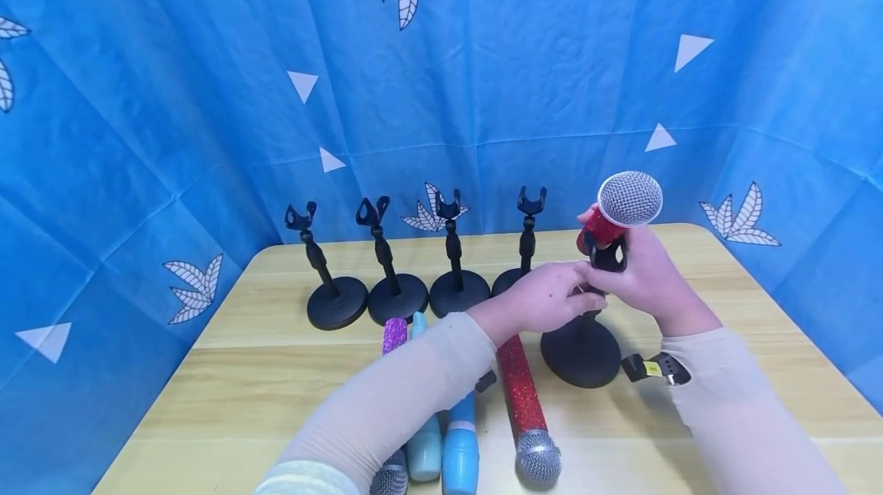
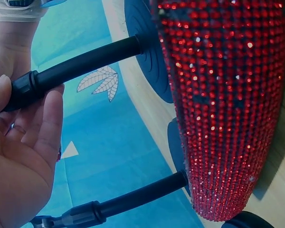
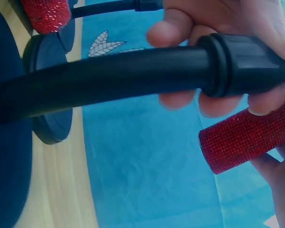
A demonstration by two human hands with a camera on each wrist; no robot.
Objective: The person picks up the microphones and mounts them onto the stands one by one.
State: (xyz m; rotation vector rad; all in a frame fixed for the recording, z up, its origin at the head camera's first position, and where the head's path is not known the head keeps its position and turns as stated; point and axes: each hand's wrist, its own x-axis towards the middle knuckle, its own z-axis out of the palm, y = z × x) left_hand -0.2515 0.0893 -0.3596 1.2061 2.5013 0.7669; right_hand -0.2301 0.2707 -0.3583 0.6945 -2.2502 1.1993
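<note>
My left hand grips the upper post of the rightmost black microphone stand, its fingers curled around the collar. In my right hand is a red glittery microphone with a silver mesh head, tilted at the stand's clip. In the right wrist view, the handle end of this held microphone shows beside the post. Whether it sits inside the clip I cannot tell. Another red microphone lies on the table below my left wrist; it looms large in the left wrist view.
Several more black stands with bare clips line the back of the table. A purple microphone, a teal one and a blue one lie under my left forearm. Blue curtain surrounds the table's back and sides.
</note>
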